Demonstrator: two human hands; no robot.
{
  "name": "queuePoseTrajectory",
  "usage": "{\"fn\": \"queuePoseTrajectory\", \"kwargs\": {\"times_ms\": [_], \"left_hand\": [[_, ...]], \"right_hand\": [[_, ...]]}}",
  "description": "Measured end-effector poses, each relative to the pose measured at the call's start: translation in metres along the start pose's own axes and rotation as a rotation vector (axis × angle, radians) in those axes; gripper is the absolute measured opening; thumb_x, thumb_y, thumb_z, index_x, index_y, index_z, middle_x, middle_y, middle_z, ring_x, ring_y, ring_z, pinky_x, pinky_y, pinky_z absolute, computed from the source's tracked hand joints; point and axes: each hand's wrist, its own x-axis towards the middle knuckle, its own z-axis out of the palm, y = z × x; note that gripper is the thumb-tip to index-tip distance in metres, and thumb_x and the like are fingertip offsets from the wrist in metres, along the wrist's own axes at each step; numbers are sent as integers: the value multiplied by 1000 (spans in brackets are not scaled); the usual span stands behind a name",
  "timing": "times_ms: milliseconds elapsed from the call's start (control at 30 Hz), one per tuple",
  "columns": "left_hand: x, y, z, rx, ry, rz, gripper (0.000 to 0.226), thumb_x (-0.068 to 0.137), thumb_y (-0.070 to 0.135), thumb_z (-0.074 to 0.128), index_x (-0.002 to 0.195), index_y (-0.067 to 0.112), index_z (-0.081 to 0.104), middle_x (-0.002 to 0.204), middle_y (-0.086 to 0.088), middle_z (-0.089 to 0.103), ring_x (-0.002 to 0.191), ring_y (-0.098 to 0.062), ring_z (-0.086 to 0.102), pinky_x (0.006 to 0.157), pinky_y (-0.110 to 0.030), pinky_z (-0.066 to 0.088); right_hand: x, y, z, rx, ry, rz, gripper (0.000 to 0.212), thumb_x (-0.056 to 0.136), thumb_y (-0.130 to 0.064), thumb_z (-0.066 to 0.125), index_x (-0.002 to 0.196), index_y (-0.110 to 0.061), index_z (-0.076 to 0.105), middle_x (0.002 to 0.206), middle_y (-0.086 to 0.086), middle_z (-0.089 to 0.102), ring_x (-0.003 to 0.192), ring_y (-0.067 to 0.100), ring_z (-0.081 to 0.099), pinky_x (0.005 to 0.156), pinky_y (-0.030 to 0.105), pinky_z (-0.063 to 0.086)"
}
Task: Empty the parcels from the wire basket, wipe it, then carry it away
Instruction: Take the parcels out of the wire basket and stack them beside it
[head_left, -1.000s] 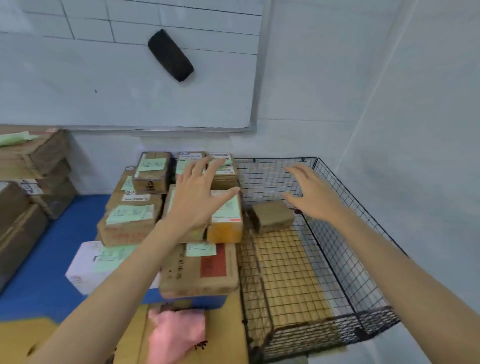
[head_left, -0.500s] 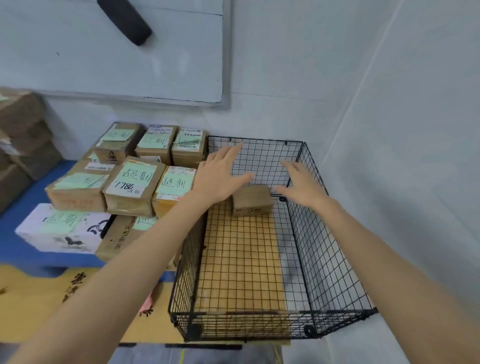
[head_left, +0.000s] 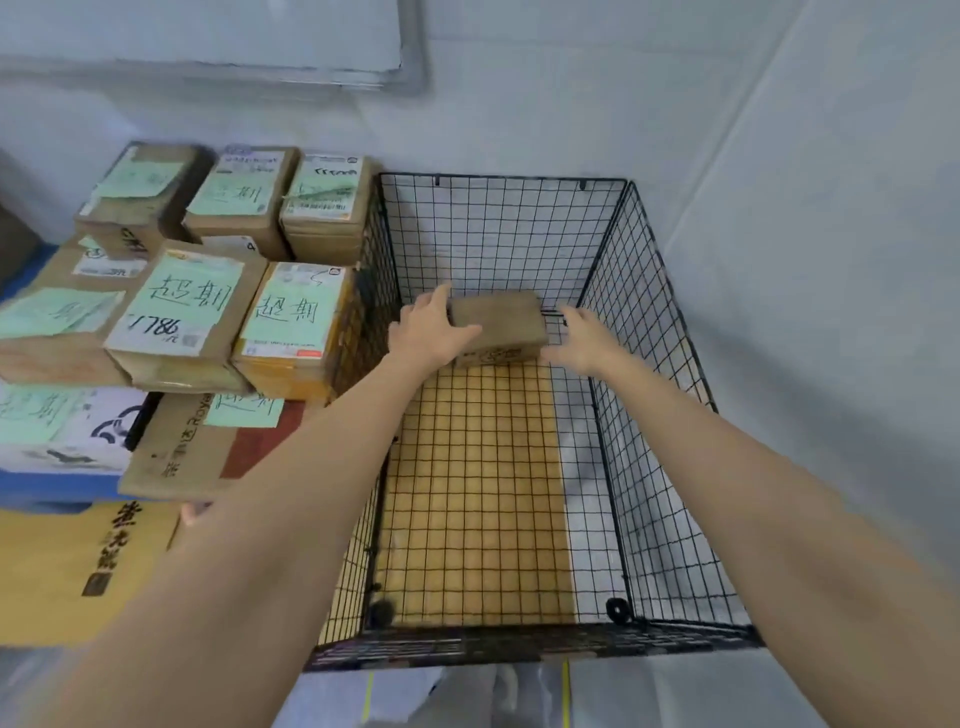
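A black wire basket (head_left: 670, 312) stands in the corner against the white walls. One small brown parcel (head_left: 498, 319) lies on its floor at the far end. My left hand (head_left: 428, 332) grips the parcel's left end, fingers behind it and thumb across its front edge. At the parcel's lower right corner, my right hand (head_left: 584, 338) touches it with straight fingers. Both forearms reach in over the basket's near rim.
Several labelled parcels (head_left: 187, 306) are stacked to the left of the basket, tight against its left wall. A yellow printed carton (head_left: 52, 561) lies at the near left, with a bit of pink cloth (head_left: 192, 514) showing beside my left arm. Yellow cardboard (head_left: 467, 467) lies under the basket floor.
My head has tilted down and moved over the basket. Both hands have dropped from above the rim down to the small brown parcel and closed in on its two ends.
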Motion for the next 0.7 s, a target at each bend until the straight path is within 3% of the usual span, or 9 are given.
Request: {"fn": "queuePoseTrajectory", "kwargs": {"times_ms": [133,300,533,700], "left_hand": [[18,-6,29,3,-3,-49,80,88,53,61,154,28,22,156,-7,33,137,-34,36,109,-51,34],[36,-14,56,-31,-61,-86,82,88,51,63,154,28,21,155,-7,33,138,-32,36,107,-49,37],[52,-28,75,-134,-98,-115,81,88,43,68,153,30,22,156,-5,32,137,-30,36,104,-46,38],[56,-30,87,-235,-113,-101,79,86,35,72,151,27,29,150,-5,40,135,-28,40,105,-43,39]], "right_hand": [[23,11,19,5,-31,33,66,91,-22,63,149,-13,33,154,18,30,141,35,31,114,46,30],[53,25,45,66,-58,80,70,94,-21,59,154,-16,24,164,12,11,149,35,15,120,51,22],[78,24,68,189,-49,120,79,84,-17,70,152,-20,28,151,7,34,136,31,39,112,52,37],[93,26,76,243,-62,125,80,85,-17,69,153,-22,27,150,8,36,135,31,40,112,51,38]]}}
